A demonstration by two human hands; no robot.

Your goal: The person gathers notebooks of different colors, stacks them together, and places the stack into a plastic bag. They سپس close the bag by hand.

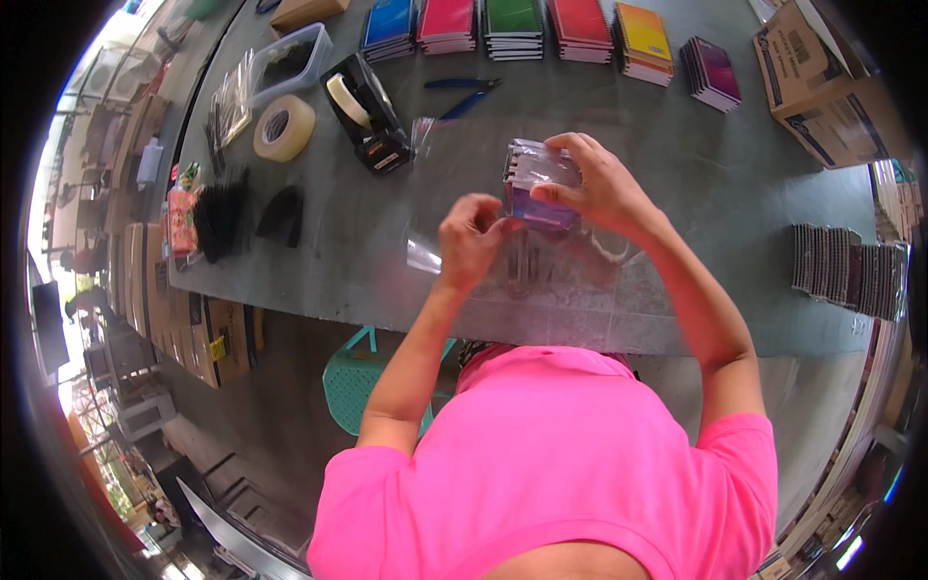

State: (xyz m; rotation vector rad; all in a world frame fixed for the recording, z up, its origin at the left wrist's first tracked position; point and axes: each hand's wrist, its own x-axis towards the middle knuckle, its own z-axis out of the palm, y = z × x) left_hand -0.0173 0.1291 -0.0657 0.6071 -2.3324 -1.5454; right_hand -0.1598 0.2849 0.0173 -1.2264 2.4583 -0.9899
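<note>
My right hand (609,188) grips a small stack of purple spiral notebooks (541,208) from its right side, thumb across the front and fingers over the top. Glossy clear plastic covers the stack, which is held above the table. At the stack's lower left corner, my left hand (472,240) is closed in a pinch, thumb and fingertips together. Whatever lies between those fingertips is too small to make out. Beneath and around both hands, clear plastic film (425,255) lies on the grey-green table (367,280).
A black tape dispenser (372,121), a tape roll (284,129), blue-handled nippers (466,97) and a clear plastic tub (290,63) stand to the far left. Coloured notebook stacks (514,29) line the back. At right are a cardboard box (822,87) and dark spiral-bound stacks (846,271).
</note>
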